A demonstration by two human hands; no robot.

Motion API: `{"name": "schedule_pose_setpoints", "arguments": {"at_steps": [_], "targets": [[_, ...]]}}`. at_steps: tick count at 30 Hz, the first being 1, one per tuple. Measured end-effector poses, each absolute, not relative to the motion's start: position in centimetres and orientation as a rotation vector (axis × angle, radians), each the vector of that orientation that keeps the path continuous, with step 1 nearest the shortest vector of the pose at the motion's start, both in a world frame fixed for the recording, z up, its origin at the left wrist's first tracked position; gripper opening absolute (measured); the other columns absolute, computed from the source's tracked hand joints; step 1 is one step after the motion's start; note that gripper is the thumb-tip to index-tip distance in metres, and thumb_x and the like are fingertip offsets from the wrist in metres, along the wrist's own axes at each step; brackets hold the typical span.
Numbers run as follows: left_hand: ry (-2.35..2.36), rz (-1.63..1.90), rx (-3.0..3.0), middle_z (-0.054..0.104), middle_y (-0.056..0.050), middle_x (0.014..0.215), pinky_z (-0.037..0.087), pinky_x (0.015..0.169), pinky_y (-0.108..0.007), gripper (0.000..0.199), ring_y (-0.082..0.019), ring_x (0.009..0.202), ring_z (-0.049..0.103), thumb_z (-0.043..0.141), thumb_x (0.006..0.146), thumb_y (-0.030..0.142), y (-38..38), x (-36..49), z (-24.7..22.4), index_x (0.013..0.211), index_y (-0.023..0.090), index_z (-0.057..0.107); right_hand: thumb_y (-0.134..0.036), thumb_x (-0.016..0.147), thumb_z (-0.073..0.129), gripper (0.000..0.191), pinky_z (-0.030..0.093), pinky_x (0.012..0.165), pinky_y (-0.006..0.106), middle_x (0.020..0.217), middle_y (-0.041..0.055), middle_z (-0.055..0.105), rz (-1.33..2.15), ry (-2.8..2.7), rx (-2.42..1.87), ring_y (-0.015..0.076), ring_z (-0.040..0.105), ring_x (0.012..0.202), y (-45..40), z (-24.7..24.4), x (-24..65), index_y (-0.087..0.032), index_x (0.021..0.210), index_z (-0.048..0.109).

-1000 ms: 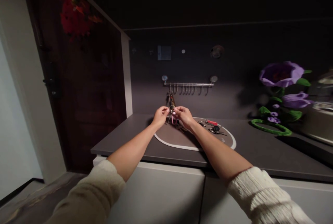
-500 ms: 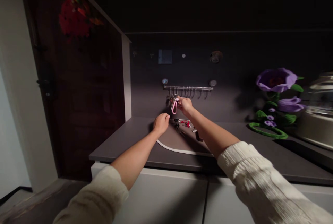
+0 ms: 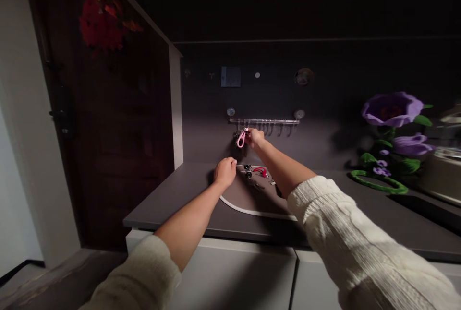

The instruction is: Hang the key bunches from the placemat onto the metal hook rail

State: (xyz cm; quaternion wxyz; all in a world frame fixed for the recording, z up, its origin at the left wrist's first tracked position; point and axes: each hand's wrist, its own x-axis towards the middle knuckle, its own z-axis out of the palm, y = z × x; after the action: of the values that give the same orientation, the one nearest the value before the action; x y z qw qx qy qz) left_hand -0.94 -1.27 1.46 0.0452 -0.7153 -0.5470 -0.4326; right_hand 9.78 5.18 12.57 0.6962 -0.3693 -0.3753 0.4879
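My right hand (image 3: 255, 138) pinches a keychain with a pink strap (image 3: 241, 138) just under the left end of a clear hook rail (image 3: 264, 121) on the wall. Other small items hang or sit close behind the strap, too dim to make out. Over the left edge of a rounded brown mat with a white rim (image 3: 248, 211), my left hand (image 3: 225, 172) is closed, and what its fingers hold, if anything, is hidden. Several keys and small trinkets lie on the mat between my hands, among them a red strap (image 3: 260, 172).
The mat lies on a dark grey counter (image 3: 173, 195). Purple knitted flowers (image 3: 392, 109) with a green base stand to the right, next to a cream appliance (image 3: 442, 171). A dark door (image 3: 118, 156) is at the left. An upper cabinet edge runs overhead.
My right hand has raised the pink keychain slightly, closer to the hook rail. My left hand stays nearly in place. The whole view has shifted a little.
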Motion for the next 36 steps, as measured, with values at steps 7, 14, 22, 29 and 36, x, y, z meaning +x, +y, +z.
{"name": "schedule_pose_setpoints", "arguments": {"at_steps": [7,14,22,29,36], "targets": [[-1.673,-1.338,-2.191,0.064,-0.009,0.083,0.039,0.071,-0.027,0.026,-0.017,0.079,0.056,0.037,0.084,0.025,-1.2,-1.0,1.5,0.079,0.017,0.061,-0.007,0.074,0.046,0.010,0.052,0.050,0.025,0.046,-0.0009,0.048,1.104,-0.855,-0.835,0.0099,0.050,0.045,5.5,11.8,9.3,-0.014,0.070,0.051],[-1.670,-1.345,-2.201,0.064,-0.009,0.084,0.038,0.072,-0.027,0.026,-0.017,0.079,0.056,0.036,0.084,0.025,-1.2,-1.0,1.5,0.079,0.017,0.061,-0.008,0.074,0.046,0.015,0.049,0.048,0.024,0.045,-0.0014,0.048,1.107,-0.851,-0.847,0.0094,0.048,0.042,5.5,10.9,9.4,-0.015,0.061,0.049],[-1.678,-1.311,-2.181,0.064,-0.008,0.085,0.039,0.072,-0.026,0.026,-0.017,0.080,0.056,0.036,0.085,0.025,-1.2,-1.0,1.5,0.081,0.017,0.061,-0.010,0.074,0.051,0.016,0.040,0.042,0.020,0.039,-0.0043,0.045,0.986,-0.925,-0.909,0.0069,0.041,0.038,6.3,10.2,10.1,-0.015,0.058,0.049],[-1.677,-1.296,-2.176,0.064,-0.008,0.084,0.039,0.071,-0.026,0.027,-0.017,0.079,0.056,0.036,0.085,0.025,-1.0,-1.1,1.3,0.081,0.017,0.061,-0.007,0.072,0.047,0.017,0.037,0.042,0.019,0.042,-0.0032,0.047,1.028,-1.040,-0.867,0.0067,0.041,0.037,6.4,9.9,10.8,-0.015,0.056,0.048],[-1.671,-1.320,-2.206,0.064,-0.008,0.085,0.039,0.073,-0.026,0.025,-0.016,0.080,0.056,0.037,0.084,0.024,-1.2,-1.2,1.4,0.081,0.016,0.061,-0.010,0.067,0.053,0.010,0.032,0.042,0.017,0.043,-0.0042,0.046,0.990,-1.155,-0.904,0.0054,0.039,0.039,6.3,9.1,11.9,-0.014,0.059,0.050]]}}
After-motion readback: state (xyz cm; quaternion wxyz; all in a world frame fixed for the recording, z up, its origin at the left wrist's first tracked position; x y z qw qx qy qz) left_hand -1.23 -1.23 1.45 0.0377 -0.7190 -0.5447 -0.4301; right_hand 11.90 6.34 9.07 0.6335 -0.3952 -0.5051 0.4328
